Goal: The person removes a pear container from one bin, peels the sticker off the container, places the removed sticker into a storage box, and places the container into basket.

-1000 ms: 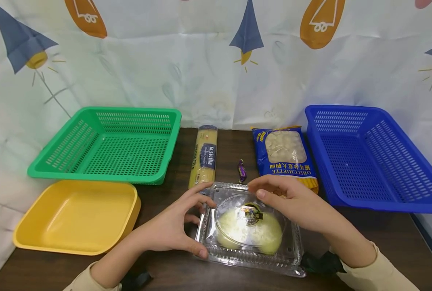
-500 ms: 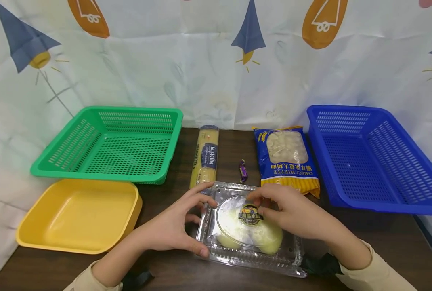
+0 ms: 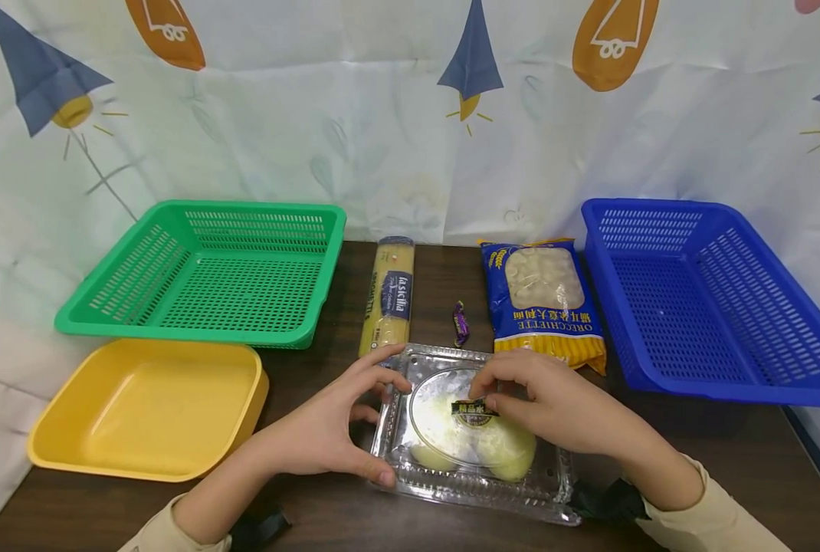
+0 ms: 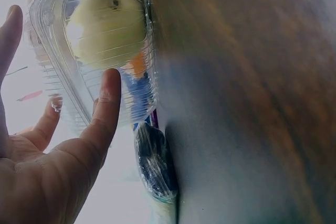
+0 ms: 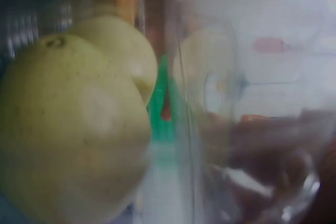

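A clear plastic clamshell box [image 3: 451,491] stands on the table in front of me, lid down. Inside lie pale yellow-green pears [image 3: 510,452], close up in the right wrist view as large speckled fruit [image 5: 79,124]. My left hand [image 3: 334,425] holds the box's left side, thumb near the front corner and fingers at the back edge. In the left wrist view a fingertip [image 4: 110,85] touches its ridged wall. Thumb and fingers of my right hand [image 3: 555,402] pinch the upper part of a black-and-gold sticker [image 3: 473,414] on the lid, partly hiding it.
Behind the box lie a spaghetti pack [image 3: 391,295], a small purple-wrapped candy [image 3: 460,324] and a blue orecchiette bag [image 3: 548,322]. A green basket [image 3: 306,337] and a yellow tub [image 3: 254,418] stand left. At right is a blue basket [image 3: 631,360].
My right hand moved from the lid's back edge down onto the sticker and now pinches it; its top part has come down. The left hand and the box have stayed in place.
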Demonstrator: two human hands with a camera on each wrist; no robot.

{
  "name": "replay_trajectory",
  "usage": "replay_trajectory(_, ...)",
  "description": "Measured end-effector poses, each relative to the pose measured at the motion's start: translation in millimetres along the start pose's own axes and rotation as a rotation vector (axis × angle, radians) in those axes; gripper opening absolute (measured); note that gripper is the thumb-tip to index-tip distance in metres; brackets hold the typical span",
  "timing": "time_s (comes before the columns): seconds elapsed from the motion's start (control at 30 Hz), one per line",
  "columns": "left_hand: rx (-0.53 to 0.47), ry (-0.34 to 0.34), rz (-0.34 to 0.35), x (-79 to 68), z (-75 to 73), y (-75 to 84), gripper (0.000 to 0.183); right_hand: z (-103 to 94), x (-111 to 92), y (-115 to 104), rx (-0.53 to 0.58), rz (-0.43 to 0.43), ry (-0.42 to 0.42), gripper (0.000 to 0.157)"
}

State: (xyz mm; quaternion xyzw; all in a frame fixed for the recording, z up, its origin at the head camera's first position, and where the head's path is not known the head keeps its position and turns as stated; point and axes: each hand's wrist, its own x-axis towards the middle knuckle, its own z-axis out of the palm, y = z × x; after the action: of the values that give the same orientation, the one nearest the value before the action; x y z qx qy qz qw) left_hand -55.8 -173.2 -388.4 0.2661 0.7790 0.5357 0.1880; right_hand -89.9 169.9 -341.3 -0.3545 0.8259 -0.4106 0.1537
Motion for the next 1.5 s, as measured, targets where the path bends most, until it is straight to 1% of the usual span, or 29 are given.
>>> replay_trajectory(0.13,0.0,-0.002,0.009,-0.7,-0.2,0.5,0.084,-1.0,-1,-2,0.021,0.02,-0.003,0.024)
replay_trajectory(0.3,0.002,-0.003,0.022,-1.7,-2.1,2.2,0.085,-2.5,-2,-6,0.056,0.046,0.013,0.019)
replay_trajectory(0.47,0.031,-0.003,0.037,-2.4,-5.3,4.0,0.087,-4.4,-2,-8,0.088,0.082,0.027,0.015)
replay_trajectory(0.6,0.055,-0.022,0.037,-1.9,-5.8,5.2,0.088,-9.9,-5,-10,0.082,0.092,0.05,0.016)
replay_trajectory(0.73,0.119,-0.035,0.04,-1.8,-7.3,6.6,0.089,-19.7,-9,-13,0.071,0.095,0.084,0.017)
replay_trajectory(0.83,0.206,-0.034,0.031,-3.8,-10.0,9.9,0.089,-28.1,-10,-18,0.055,0.108,0.109,0.016)
replay_trajectory(0.9,0.261,-0.023,0.015,-6.8,-12.4,14.1,0.089,-33.2,-9,-22,0.035,0.101,0.117,0.017)
replay_trajectory(1.0,0.332,0.011,-0.002,-13.4,-16.7,22.7,0.088,-39.3,-3,-29,0.013,0.078,0.124,0.02)
replay_trajectory(1.1,0.376,0.06,-0.009,-21.7,-23.6,32.7,0.085,-43.0,6,-34,0.042,0.064,0.12,0.022)
replay_trajectory(1.17,0.397,0.101,-0.002,-28.7,-30.9,38.4,0.082,-44.7,13,-37,0.052,0.054,0.128,0.022)
replay_trajectory(1.23,0.425,0.156,0.013,-37.9,-40.3,43.6,0.08,-45.9,21,-41,0.07,0.049,0.137,0.022)
replay_trajectory(1.3,0.45,0.223,0.013,-49.2,-50.5,48.6,0.08,-47.2,31,-45,0.089,0.042,0.151,0.022)
replay_trajectory(1.43,0.502,0.352,0.015,-74.9,-71.7,53.6,0.085,-51.0,52,-55,0.132,0.053,0.165,0.026)
replay_trajectory(1.5,0.538,0.42,0.03,-88.5,-83.0,54.0,0.088,-52.7,63,-60,0.14,0.054,0.166,0.027)
